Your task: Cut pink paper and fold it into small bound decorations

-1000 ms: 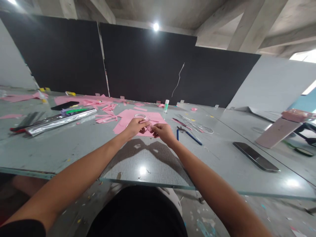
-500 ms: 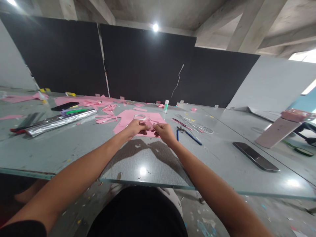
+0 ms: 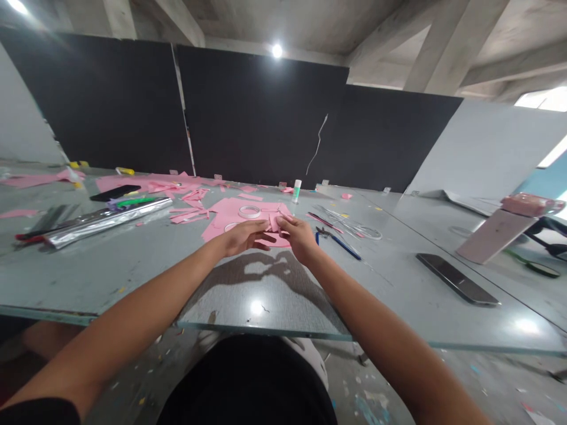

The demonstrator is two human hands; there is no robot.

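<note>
My left hand (image 3: 243, 236) and my right hand (image 3: 299, 236) meet over a pink paper sheet (image 3: 225, 213) on the glass table (image 3: 274, 289). Between their fingertips sits a small folded pink paper piece (image 3: 274, 222); both hands pinch it. Just beyond the hands, a clear tape roll (image 3: 249, 211) lies flat on the pink sheet. Loose pink paper scraps (image 3: 190, 209) are scattered to the left of it.
A silver foil roll (image 3: 106, 218) and a black phone (image 3: 116, 192) lie at the left. A glue stick (image 3: 296, 190) stands at the back. Blue pens (image 3: 339, 241) and a clear ruler (image 3: 349, 223) lie right of my hands. Another dark phone (image 3: 456, 278) rests at the far right.
Both hands have shifted slightly toward me and lowered, still working the small pink piece between the fingertips. The tape roll now shows fully beyond them.
</note>
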